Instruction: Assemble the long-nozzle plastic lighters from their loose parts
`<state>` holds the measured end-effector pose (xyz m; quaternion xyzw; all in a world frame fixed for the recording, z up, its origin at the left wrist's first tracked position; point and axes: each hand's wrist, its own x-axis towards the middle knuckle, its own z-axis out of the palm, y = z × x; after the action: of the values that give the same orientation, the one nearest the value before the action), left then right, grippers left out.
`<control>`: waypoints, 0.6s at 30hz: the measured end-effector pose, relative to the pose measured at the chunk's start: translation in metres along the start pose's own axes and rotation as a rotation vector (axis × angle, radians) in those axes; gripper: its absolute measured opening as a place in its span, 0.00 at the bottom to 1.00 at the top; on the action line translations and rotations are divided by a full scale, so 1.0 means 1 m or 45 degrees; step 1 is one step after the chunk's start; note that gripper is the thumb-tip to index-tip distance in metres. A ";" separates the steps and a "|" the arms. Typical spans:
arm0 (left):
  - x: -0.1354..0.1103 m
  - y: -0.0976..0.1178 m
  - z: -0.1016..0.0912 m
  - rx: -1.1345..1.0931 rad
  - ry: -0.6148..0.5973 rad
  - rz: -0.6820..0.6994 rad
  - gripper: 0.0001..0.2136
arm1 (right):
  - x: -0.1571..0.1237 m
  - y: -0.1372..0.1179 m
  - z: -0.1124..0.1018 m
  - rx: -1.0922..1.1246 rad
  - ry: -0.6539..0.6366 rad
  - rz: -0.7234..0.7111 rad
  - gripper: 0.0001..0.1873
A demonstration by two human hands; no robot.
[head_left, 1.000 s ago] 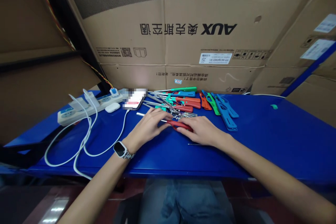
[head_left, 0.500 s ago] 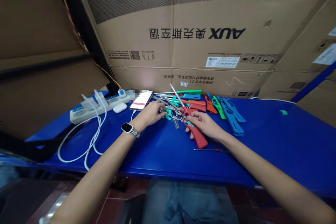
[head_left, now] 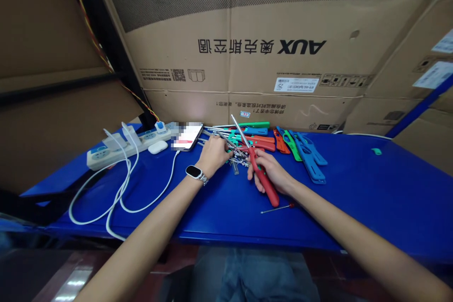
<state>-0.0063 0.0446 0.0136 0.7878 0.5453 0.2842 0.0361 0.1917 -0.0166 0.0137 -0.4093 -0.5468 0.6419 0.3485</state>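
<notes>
My right hand (head_left: 271,170) is wrapped round a red long-nosed gas lighter (head_left: 266,184), its metal tube slanting up and left over the pile. To the left, my left hand (head_left: 214,155) reaches into a heap of small parts and wires (head_left: 241,156), fingers bent together at a green piece. Whether anything sits between those fingertips is hidden. Behind the hands lie several lighters with metal tubes, among them a red one (head_left: 265,144) and a blue one (head_left: 256,130). A thin screwdriver (head_left: 276,209) with a red handle rests below my right hand.
Flat handle shells in orange (head_left: 281,144), green (head_left: 293,146) and blue (head_left: 313,170) lie to the right. A phone (head_left: 194,134), a white earbud case (head_left: 157,147) and a power strip (head_left: 102,155) with white cables are at left. Cardboard (head_left: 255,19) walls the back of the blue table (head_left: 371,198).
My left hand has shifted right, deeper into the parts. The red lighter has turned slightly in my right hand. The view has moved a little.
</notes>
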 end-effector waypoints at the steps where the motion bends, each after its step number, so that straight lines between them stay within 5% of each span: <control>1: 0.000 0.000 0.000 -0.005 0.007 -0.003 0.07 | 0.000 -0.001 -0.001 0.022 -0.001 -0.005 0.11; 4: -0.002 -0.002 -0.002 -0.181 0.050 -0.019 0.04 | -0.002 -0.005 -0.003 0.088 -0.033 0.046 0.16; 8: -0.003 -0.004 -0.003 -0.962 0.063 -0.168 0.09 | -0.005 -0.009 -0.004 0.114 -0.042 0.107 0.25; 13: -0.003 0.003 0.000 -1.648 0.075 -0.388 0.13 | -0.002 -0.003 -0.001 0.016 0.086 0.017 0.18; 18: -0.001 0.011 0.000 -1.959 0.136 -0.633 0.05 | 0.017 -0.003 -0.008 0.008 0.106 -0.108 0.16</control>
<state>0.0028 0.0393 0.0174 0.3834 0.3572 0.6005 0.6039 0.1916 0.0019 0.0133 -0.4110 -0.5468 0.6107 0.3990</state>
